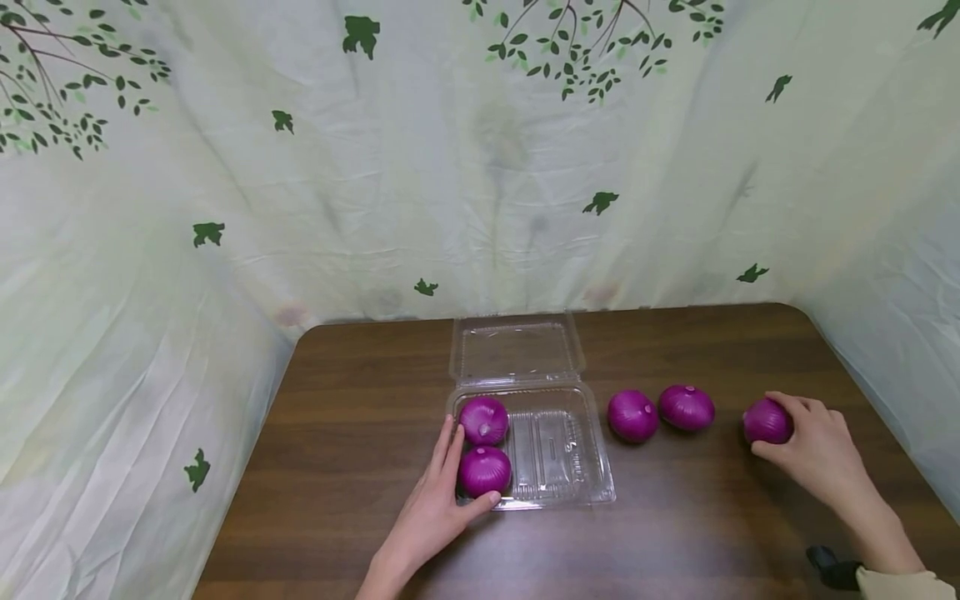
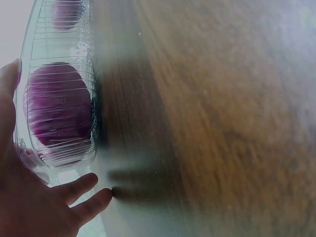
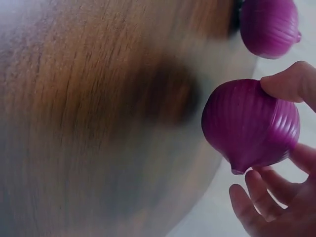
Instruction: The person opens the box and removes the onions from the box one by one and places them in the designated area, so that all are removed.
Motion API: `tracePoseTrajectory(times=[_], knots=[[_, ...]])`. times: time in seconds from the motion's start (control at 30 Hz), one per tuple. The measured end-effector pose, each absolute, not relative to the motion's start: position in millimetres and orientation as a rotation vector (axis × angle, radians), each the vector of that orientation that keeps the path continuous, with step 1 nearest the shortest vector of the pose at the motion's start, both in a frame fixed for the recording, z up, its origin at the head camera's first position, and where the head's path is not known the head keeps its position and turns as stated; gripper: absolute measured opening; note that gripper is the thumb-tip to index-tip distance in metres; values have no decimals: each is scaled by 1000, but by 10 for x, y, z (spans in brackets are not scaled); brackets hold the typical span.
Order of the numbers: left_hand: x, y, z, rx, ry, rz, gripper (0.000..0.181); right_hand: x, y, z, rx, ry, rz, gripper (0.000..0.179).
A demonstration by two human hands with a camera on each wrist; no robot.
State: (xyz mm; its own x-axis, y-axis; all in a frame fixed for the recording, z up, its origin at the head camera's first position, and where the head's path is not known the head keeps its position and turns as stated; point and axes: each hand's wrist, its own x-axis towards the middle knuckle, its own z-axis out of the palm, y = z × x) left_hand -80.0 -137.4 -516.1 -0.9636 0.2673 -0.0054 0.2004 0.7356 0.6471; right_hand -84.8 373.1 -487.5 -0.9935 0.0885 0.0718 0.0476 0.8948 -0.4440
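Observation:
My left hand [image 1: 438,504] rests at the near left corner of a clear plastic clamshell box [image 1: 555,450], fingers extended along its left side and thumb on the front rim. Inside the box, two purple onions stand in a column on the left: a far onion [image 1: 483,420] and a near onion [image 1: 485,472]. On the right, my right hand [image 1: 821,450] holds another purple onion [image 3: 249,126] between thumb and fingers; its shadow lies apart from it on the wood. Two more onions, one left [image 1: 632,416] and one right [image 1: 686,407], sit between box and right hand.
The box's lid [image 1: 517,350] lies folded back toward the far table edge. Brown wood grain covers the tabletop [image 1: 345,450]. A pale curtain [image 1: 495,208] with leaf and bird prints hangs behind and on both sides.

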Motion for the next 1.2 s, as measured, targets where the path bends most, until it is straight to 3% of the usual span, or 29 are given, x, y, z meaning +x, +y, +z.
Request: tracePoseTrajectory(times=[1.2], knots=[[-801,-1372,-5159,368,2819,1035,105,-1084,3626,-5222,-318,-2806,1052,88]])
